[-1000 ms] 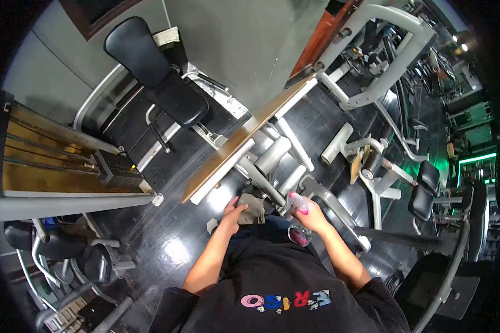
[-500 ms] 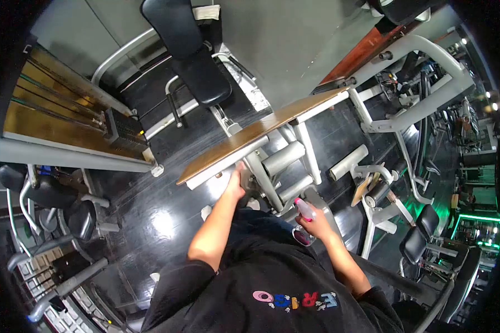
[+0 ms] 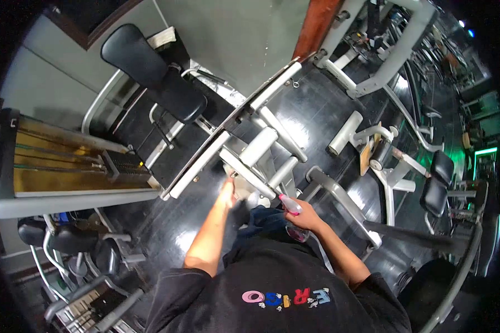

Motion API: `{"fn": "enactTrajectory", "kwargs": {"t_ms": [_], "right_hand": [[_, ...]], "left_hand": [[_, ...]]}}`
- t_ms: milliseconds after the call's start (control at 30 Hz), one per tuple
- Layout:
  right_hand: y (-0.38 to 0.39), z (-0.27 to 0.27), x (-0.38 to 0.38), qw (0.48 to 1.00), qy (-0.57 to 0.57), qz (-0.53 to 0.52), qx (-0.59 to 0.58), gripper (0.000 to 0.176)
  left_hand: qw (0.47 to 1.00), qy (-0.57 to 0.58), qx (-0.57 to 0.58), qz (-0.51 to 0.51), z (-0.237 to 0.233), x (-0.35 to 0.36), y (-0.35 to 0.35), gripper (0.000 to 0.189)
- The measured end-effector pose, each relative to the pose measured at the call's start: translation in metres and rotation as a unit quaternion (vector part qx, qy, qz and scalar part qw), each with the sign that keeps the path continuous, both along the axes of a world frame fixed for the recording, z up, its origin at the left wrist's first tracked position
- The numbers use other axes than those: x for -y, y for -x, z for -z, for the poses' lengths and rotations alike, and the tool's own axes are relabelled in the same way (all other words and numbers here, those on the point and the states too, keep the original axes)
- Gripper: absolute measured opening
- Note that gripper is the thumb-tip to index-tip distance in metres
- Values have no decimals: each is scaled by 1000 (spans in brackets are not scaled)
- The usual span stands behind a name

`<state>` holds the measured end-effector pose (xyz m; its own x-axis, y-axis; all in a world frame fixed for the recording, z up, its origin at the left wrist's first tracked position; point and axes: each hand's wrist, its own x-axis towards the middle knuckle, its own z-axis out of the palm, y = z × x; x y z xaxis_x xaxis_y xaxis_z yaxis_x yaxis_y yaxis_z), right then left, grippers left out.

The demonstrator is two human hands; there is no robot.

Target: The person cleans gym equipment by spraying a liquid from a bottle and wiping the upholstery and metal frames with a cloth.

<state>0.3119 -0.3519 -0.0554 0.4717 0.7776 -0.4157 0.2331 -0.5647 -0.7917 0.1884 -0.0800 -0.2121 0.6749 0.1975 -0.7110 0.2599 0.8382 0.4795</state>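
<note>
My right hand (image 3: 307, 220) grips a clear spray bottle (image 3: 294, 218) with a pink top, held close in front of my black shirt. My left hand (image 3: 228, 192) is stretched forward, blurred, against the white frame of a gym machine (image 3: 259, 145) just below its padded rollers. A grey cloth (image 3: 240, 209) hangs in shadow under that hand; whether the fingers are around it I cannot tell clearly. A long narrow panel (image 3: 228, 123) of the machine runs diagonally above my left hand.
A black padded seat (image 3: 153, 72) stands at the upper left by the grey wall. A weight stack (image 3: 119, 166) sits to the left. More white-framed machines (image 3: 383, 161) and black seats (image 3: 436, 188) fill the right side on a glossy black floor.
My head has turned, so the view swung. My left hand dropped from the panel's edge to the white frame. The bottle stays in my right hand.
</note>
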Motion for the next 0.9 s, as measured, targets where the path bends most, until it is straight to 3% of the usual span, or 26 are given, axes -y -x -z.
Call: {"fn": "enactTrajectory", "kwargs": {"t_ms": [67,167,300,367,400,467,533,667,767,900], "right_hand": [[15,2,7,999,-12,35,13,40],[30,7,18,997,-38,70,13,37],[44,17,18,988,-82,113,-65,36],[47,18,18,980,-93,145,-95,39],[48,19,18,979,-102,154,-92,39],[50,19,15,975,-114,168,-89,40],[51,17,14,947,-111,240,-184,38],[39,15,14,976,-76,193,-65,41],[29,16,17,973,-84,215,-18,43],[1,16,29,969,-99,222,-38,41]], "left_hand": [[999,35,-30,5,-17,40,9,39],[998,22,-33,-55,21,76,41,37],[996,9,-13,-84,-54,82,85,49],[987,147,-4,-62,-82,67,109,55],[988,146,-6,-56,-102,67,111,55],[978,112,73,-160,-135,67,115,63],[978,121,88,-145,-146,65,114,62],[978,144,110,-105,-153,64,103,57],[979,161,108,-61,-157,59,83,52],[986,102,118,-58,-178,48,49,56]]}}
